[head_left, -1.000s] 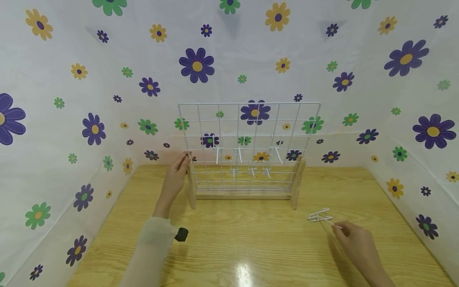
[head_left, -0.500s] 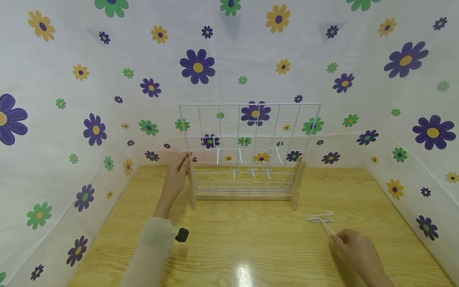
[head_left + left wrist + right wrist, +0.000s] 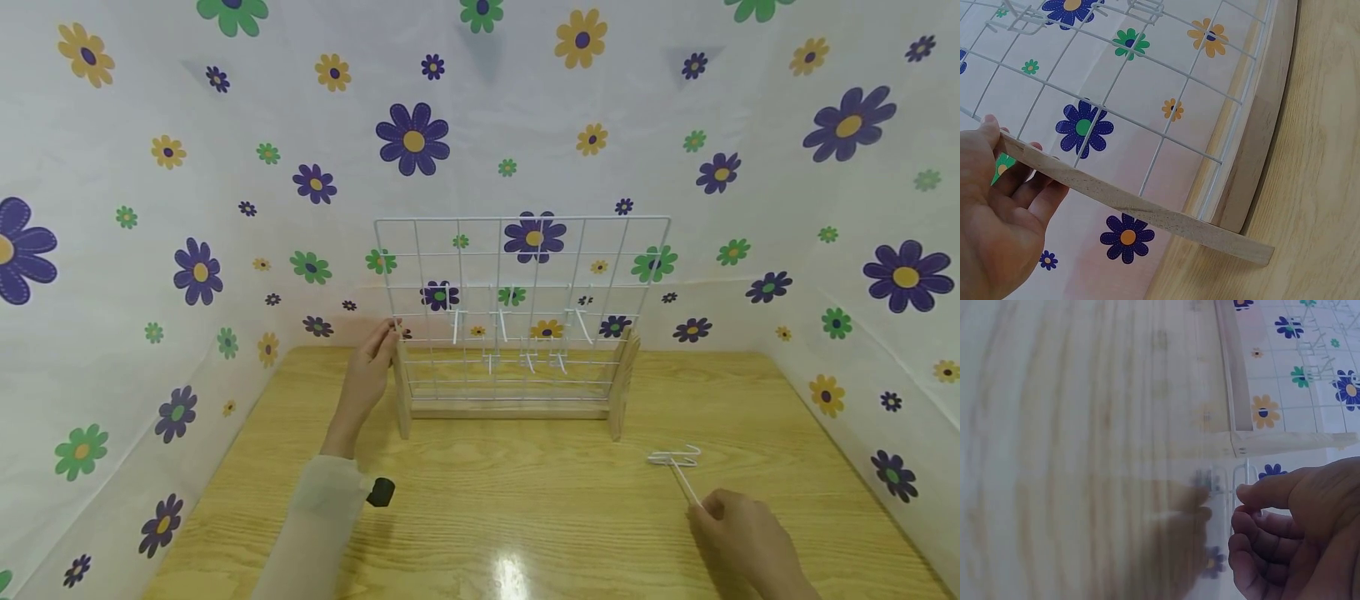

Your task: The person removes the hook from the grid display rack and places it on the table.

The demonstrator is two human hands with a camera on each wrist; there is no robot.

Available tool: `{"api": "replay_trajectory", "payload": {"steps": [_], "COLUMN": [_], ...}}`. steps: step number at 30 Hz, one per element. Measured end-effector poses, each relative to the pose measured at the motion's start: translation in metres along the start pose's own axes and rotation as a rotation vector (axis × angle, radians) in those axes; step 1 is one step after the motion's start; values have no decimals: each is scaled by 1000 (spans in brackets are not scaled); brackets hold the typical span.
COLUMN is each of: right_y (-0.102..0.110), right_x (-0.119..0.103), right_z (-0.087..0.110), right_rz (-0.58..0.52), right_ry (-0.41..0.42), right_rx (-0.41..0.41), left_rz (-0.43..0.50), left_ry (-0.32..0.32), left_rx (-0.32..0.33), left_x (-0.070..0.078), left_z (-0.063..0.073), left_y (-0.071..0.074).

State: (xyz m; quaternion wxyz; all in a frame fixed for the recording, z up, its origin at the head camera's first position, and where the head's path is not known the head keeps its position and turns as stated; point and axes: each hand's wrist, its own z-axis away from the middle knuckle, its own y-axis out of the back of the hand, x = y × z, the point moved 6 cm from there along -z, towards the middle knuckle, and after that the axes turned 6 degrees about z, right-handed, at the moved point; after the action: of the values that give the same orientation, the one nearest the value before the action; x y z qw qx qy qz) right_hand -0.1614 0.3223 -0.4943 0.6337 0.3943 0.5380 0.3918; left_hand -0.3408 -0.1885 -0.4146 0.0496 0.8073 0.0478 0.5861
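A white wire grid rack (image 3: 521, 217) stands on a wooden base at the table's middle back. My left hand (image 3: 363, 375) holds the upper end of its left wooden upright (image 3: 402, 392). In the left wrist view, the thumb is on one side of that upright (image 3: 1116, 201) and the fingers curl behind it. At the right, my right hand (image 3: 746, 529) pinches the prong of a white wire hook (image 3: 675, 461), its wider looped end pointing away from me. The right wrist view shows thumb and forefinger meeting; the hook is only partly seen there. Several similar hooks (image 3: 529, 362) hang on the grid.
The wood-grain table (image 3: 480, 492) spreads in front of the rack. Flower-printed white sheeting (image 3: 480, 108) closes off the back and both sides. A small black block (image 3: 381, 492) sticks out from the left sleeve. The right wooden upright (image 3: 621, 387) stands between the grid and the held hook.
My right hand has drawn slightly back toward me, and the hook has turned so its prong points more toward me. The left hand and the rack stay put.
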Motion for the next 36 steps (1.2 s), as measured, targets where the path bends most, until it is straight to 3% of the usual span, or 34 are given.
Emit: {"api": "replay_trajectory", "payload": {"steps": [21,36], "right_y": [-7,-9], "right_x": [-1,-2], "right_z": [2,3], "right_rz": [77,66], "right_ry": [6,7], "right_rx": [-25,-17], "left_rz": [6,0], "left_ry": [-19,-21], "left_rx": [0,-9], "left_x": [-1,-2], "left_z": [-1,-1], "left_y": [1,2]}}
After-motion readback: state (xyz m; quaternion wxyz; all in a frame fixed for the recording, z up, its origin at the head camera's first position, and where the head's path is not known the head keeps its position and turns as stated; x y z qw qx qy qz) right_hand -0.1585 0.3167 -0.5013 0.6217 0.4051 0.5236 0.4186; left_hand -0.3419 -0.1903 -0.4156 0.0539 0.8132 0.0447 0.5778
